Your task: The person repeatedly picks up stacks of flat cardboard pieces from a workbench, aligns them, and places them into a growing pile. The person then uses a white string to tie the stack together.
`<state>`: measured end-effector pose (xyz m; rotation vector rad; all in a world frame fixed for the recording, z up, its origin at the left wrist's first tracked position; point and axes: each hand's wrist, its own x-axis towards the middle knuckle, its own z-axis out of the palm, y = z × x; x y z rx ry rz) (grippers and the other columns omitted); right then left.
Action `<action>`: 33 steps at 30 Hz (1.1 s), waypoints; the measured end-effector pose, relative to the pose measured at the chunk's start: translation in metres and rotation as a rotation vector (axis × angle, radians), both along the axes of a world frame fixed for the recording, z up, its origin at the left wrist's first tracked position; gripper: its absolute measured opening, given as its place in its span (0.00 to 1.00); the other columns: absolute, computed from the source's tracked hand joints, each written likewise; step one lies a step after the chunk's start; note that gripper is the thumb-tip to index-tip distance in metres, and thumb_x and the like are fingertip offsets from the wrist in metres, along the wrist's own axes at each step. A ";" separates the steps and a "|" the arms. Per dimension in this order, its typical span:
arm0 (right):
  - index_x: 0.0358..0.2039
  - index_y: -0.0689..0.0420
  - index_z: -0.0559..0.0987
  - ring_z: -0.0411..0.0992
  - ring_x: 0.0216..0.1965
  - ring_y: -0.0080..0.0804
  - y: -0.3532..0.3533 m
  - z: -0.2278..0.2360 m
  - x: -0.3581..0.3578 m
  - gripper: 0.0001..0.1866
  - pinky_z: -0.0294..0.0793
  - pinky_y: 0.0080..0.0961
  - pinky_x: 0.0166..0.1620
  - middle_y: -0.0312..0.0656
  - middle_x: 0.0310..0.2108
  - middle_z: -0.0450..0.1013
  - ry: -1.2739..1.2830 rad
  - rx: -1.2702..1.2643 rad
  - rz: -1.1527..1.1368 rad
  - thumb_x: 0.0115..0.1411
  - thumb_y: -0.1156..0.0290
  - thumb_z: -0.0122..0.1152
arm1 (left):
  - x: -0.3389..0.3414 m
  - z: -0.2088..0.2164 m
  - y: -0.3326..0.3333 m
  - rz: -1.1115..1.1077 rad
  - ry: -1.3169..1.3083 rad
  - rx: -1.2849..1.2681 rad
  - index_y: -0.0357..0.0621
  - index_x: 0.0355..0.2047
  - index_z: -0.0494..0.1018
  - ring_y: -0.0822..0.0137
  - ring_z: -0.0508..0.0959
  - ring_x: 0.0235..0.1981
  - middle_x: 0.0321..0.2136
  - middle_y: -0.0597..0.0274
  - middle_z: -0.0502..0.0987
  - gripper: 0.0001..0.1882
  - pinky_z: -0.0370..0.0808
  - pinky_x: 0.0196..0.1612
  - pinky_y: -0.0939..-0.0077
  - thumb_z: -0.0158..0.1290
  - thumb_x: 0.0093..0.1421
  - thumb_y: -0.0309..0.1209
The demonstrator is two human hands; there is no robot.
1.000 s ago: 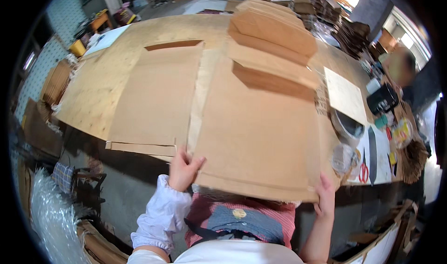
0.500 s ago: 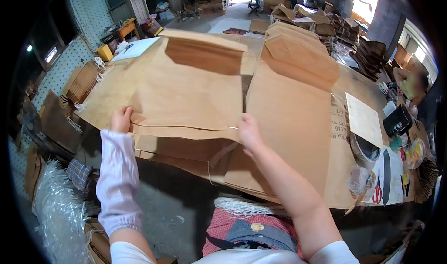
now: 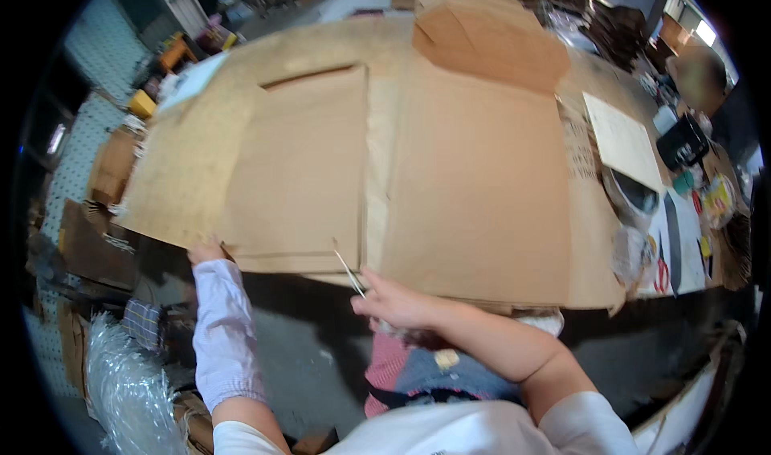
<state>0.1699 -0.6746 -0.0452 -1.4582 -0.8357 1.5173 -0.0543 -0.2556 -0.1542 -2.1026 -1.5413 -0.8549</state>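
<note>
A flat brown paper bag (image 3: pixel 301 166) lies on the table's left half, with a dark opening along its far edge. My left hand (image 3: pixel 207 251) is at its near left corner, fingers closed on the edge of the paper; motion blurs them slightly. Just off the near right corner is my right hand (image 3: pixel 393 296), pinching a thin whitish string (image 3: pixel 347 264) that sticks out straight over the bag. To the right lies a stack of larger brown paper bags (image 3: pixel 482 182), their far ends folded into a raised flap (image 3: pixel 490 49).
At the right are a pale board (image 3: pixel 622 142), a black container (image 3: pixel 683 142), red-handled scissors (image 3: pixel 661 274) and a dark flat strip (image 3: pixel 673 242). Another person (image 3: pixel 700 81) is at the far right. Clear plastic strands (image 3: pixel 128 383) hang at the lower left.
The bag, lifted and gaping before, now lies flat on the table. My right hand has come down and nearer, with the string showing more. My left hand has come nearer too.
</note>
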 end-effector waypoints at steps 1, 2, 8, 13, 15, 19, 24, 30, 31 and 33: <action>0.51 0.63 0.58 0.70 0.22 0.31 -0.044 0.000 0.013 0.27 0.70 0.26 0.25 0.46 0.26 0.71 -0.018 0.112 0.169 0.56 0.61 0.52 | 0.027 0.018 -0.035 -0.051 -0.024 -0.018 0.38 0.36 0.71 0.54 0.74 0.34 0.35 0.47 0.72 0.16 0.71 0.38 0.67 0.51 0.54 0.38; 0.46 0.62 0.66 0.70 0.24 0.33 -0.081 -0.010 0.028 0.22 0.70 0.28 0.29 0.45 0.25 0.71 -0.332 0.359 0.393 0.55 0.61 0.53 | 0.035 0.036 -0.071 -0.074 -0.037 -0.031 0.39 0.38 0.70 0.56 0.73 0.36 0.37 0.48 0.71 0.16 0.70 0.40 0.69 0.51 0.54 0.37; 0.38 0.54 0.75 0.69 0.34 0.43 -0.321 -0.009 0.143 0.16 0.69 0.35 0.34 0.45 0.31 0.68 -1.683 -0.621 -0.687 0.48 0.79 0.48 | 0.048 0.042 -0.290 -1.073 -0.161 -0.571 0.40 0.23 0.72 0.63 0.72 0.22 0.23 0.58 0.72 0.03 0.69 0.25 0.73 0.55 0.49 0.24; 0.48 0.51 0.69 0.68 0.36 0.42 -0.388 -0.009 0.164 0.22 0.69 0.33 0.35 0.45 0.35 0.66 -1.862 -0.820 -0.379 0.51 0.80 0.47 | 0.095 0.003 -0.396 -1.535 0.137 -0.727 0.42 0.20 0.73 0.57 0.72 0.22 0.18 0.59 0.70 0.05 0.67 0.26 0.65 0.57 0.40 0.26; 0.46 0.53 0.71 0.69 0.36 0.43 -0.392 -0.013 0.169 0.19 0.70 0.33 0.36 0.45 0.34 0.68 -1.956 -0.599 -0.356 0.51 0.79 0.50 | 0.102 -0.004 -0.409 -1.530 0.237 -0.765 0.42 0.22 0.73 0.58 0.72 0.24 0.19 0.60 0.70 0.06 0.68 0.27 0.66 0.53 0.41 0.28; 0.32 0.59 0.75 0.72 0.27 0.28 -0.385 0.007 0.155 0.06 0.71 0.22 0.33 0.41 0.25 0.73 -1.795 -0.251 -0.955 0.52 0.75 0.59 | 0.118 -0.022 -0.414 -1.529 0.295 -0.787 0.42 0.24 0.73 0.56 0.72 0.27 0.23 0.57 0.71 0.08 0.69 0.30 0.65 0.55 0.40 0.27; 0.27 0.63 0.75 0.64 0.19 0.16 -0.349 0.023 0.124 0.05 0.64 0.12 0.22 0.35 0.22 0.70 -1.103 0.407 -1.623 0.53 0.75 0.58 | 0.120 -0.070 -0.407 -1.530 0.347 -0.731 0.41 0.25 0.74 0.57 0.72 0.28 0.23 0.58 0.72 0.10 0.69 0.31 0.66 0.53 0.38 0.27; 0.29 0.61 0.78 0.68 0.22 0.18 -0.213 0.013 0.039 0.05 0.68 0.16 0.27 0.37 0.25 0.73 -0.540 0.305 -1.260 0.54 0.74 0.54 | 0.088 -0.007 -0.420 -1.131 -0.249 -1.503 0.37 0.25 0.71 0.56 0.73 0.22 0.20 0.57 0.73 0.02 0.69 0.26 0.72 0.50 0.51 0.23; 0.27 0.60 0.78 0.69 0.24 0.21 -0.186 0.017 0.032 0.03 0.70 0.19 0.29 0.38 0.25 0.73 -0.681 0.192 -1.032 0.51 0.76 0.57 | 0.086 0.013 -0.416 -1.102 -0.169 -1.415 0.36 0.27 0.70 0.55 0.72 0.19 0.19 0.54 0.73 0.05 0.69 0.24 0.74 0.47 0.56 0.25; 0.23 0.61 0.77 0.70 0.24 0.22 -0.140 0.007 0.025 0.02 0.69 0.19 0.29 0.39 0.21 0.73 -0.749 0.418 -0.890 0.49 0.76 0.59 | 0.083 0.043 -0.407 -1.090 0.064 -1.012 0.38 0.25 0.69 0.57 0.71 0.21 0.27 0.53 0.74 0.02 0.68 0.25 0.69 0.48 0.49 0.23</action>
